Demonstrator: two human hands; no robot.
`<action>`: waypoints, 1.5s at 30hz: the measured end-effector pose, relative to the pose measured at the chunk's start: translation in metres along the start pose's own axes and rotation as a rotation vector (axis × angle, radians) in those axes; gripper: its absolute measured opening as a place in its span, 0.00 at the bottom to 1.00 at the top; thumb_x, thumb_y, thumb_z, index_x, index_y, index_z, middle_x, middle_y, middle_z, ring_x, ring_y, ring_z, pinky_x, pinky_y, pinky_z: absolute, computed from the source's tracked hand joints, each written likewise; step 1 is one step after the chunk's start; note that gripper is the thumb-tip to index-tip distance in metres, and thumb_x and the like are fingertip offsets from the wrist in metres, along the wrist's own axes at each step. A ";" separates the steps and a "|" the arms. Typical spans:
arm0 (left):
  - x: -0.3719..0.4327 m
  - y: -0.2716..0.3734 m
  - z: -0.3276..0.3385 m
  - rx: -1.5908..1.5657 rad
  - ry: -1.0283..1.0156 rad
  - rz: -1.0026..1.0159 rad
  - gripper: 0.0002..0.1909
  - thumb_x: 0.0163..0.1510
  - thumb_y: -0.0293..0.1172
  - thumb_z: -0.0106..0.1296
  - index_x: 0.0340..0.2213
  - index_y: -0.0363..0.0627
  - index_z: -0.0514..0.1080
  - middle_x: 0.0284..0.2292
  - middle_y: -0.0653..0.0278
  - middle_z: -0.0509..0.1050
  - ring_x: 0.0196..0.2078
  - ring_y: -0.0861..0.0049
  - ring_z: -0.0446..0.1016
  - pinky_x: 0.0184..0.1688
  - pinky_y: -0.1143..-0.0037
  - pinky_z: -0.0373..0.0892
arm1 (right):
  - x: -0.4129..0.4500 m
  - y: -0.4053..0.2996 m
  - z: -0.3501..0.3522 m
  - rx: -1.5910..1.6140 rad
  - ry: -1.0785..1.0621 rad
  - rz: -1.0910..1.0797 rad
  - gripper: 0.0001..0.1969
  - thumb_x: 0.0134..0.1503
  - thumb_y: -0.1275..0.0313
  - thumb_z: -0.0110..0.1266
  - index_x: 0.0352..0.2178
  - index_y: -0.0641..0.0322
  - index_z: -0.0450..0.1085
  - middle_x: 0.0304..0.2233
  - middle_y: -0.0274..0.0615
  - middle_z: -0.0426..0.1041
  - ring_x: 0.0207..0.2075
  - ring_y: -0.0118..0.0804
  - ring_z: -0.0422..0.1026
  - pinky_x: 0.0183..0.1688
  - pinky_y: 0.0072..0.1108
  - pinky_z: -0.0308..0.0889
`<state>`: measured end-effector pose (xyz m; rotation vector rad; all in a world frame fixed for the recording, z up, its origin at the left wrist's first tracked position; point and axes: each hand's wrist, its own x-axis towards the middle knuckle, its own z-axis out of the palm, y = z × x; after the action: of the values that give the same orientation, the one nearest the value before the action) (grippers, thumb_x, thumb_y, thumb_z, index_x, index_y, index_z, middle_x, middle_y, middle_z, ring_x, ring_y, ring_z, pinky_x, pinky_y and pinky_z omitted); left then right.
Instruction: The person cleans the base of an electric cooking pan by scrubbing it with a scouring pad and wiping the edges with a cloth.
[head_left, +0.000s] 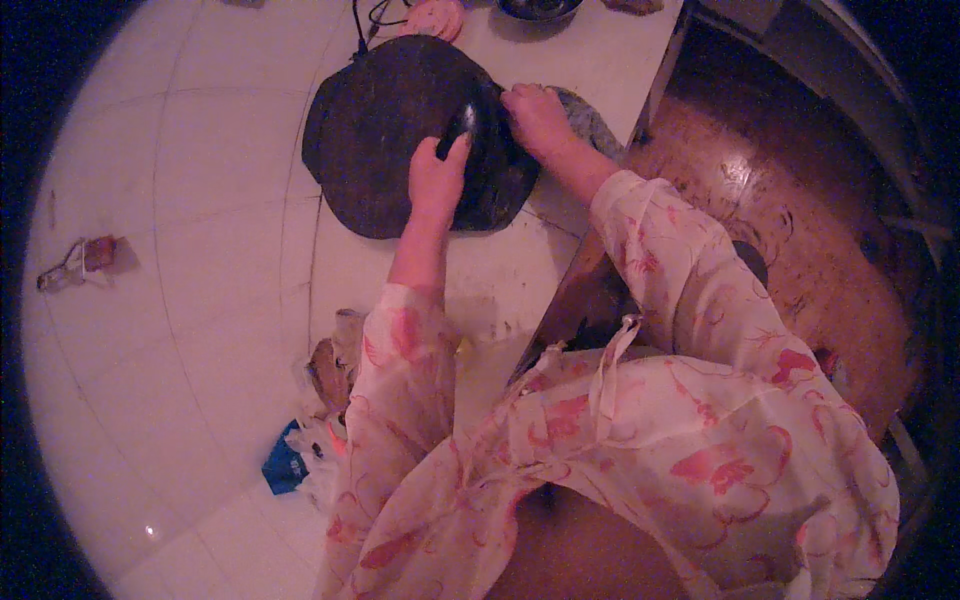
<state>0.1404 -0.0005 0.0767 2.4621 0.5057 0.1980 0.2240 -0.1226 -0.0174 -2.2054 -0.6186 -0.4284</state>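
Observation:
A broad, dark object with a lobed outline (382, 135) lies on the pale counter in front of me; the dim light hides what exactly it is. My left hand (437, 176) reaches over it, thumb and fingers around a shiny black elongated piece (469, 118). At the object's right edge, my right hand (536, 118) is curled with its fingers against the dark rim. Whatever lies inside that fist is hidden. Under the right wrist, a grey rounded thing (589, 120) shows in part.
Behind the dark object are a pink round item (435, 19), a black cord (360, 30) and a dark bowl or pan (540, 9). Near my left sleeve lie plastic bags (322, 457) and a blue packet (285, 459). A brown floor (810, 247) borders the counter's right edge.

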 end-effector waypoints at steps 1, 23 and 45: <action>0.003 -0.005 -0.001 0.025 -0.016 -0.020 0.21 0.43 0.44 0.51 0.29 0.33 0.67 0.30 0.48 0.70 0.34 0.60 0.69 0.36 0.70 0.62 | -0.002 -0.007 0.001 -0.017 -0.008 0.001 0.04 0.38 0.75 0.45 0.21 0.59 0.66 0.24 0.43 0.67 0.30 0.46 0.66 0.30 0.34 0.59; -0.090 0.012 0.016 0.141 0.299 0.288 0.16 0.43 0.31 0.50 0.35 0.40 0.64 0.32 0.55 0.66 0.36 0.64 0.63 0.41 0.71 0.60 | -0.106 -0.068 -0.033 0.964 -0.101 0.585 0.06 0.46 0.74 0.49 0.25 0.66 0.67 0.25 0.38 0.69 0.30 0.30 0.67 0.34 0.21 0.62; -0.122 -0.027 0.021 0.393 0.218 0.372 0.18 0.42 0.25 0.48 0.38 0.38 0.64 0.34 0.53 0.68 0.38 0.60 0.65 0.40 0.68 0.63 | -0.071 0.020 -0.057 -0.137 -0.141 -0.194 0.19 0.41 0.74 0.51 0.38 0.59 0.62 0.41 0.44 0.63 0.44 0.46 0.60 0.46 0.32 0.56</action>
<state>0.0259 -0.0407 0.0414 2.9254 0.1787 0.5704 0.1708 -0.1985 -0.0278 -2.3294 -0.9081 -0.4272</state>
